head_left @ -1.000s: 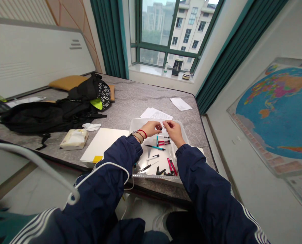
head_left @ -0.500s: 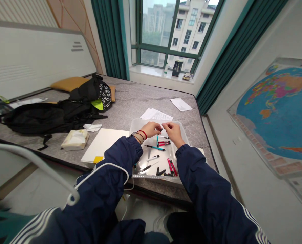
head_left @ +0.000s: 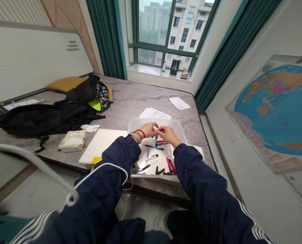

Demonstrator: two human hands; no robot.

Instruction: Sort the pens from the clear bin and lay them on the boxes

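We record both hands low over the far end of a clear plastic storage box (head_left: 154,121), which stands on a grey stone-patterned tabletop (head_left: 138,101). The left hand (head_left: 148,130) and right hand (head_left: 168,134) are curled and closed towards each other, with their fingertips meeting above the box. Between them we make out a small pale piece (head_left: 156,128), apparently pinched by both hands; it is too small and too hidden to identify, and its long axis cannot be read. It lies directly between the hands, so we cannot call either one nearer.

Below them, a slim teal-and-black pen (head_left: 154,147) lies roughly crosswise in the box, its long axis nearly left to right, closer to the left hand. A short red-and-white pen section (head_left: 161,142) lies just below the right hand. Farther towards us lie a white-and-black pen (head_left: 151,157), two long red pens (head_left: 170,165) and several short black pen parts (head_left: 161,171).

Compared with the frame one second earlier, the hands have closed the visible gap between them and now cover more of the box's far end.
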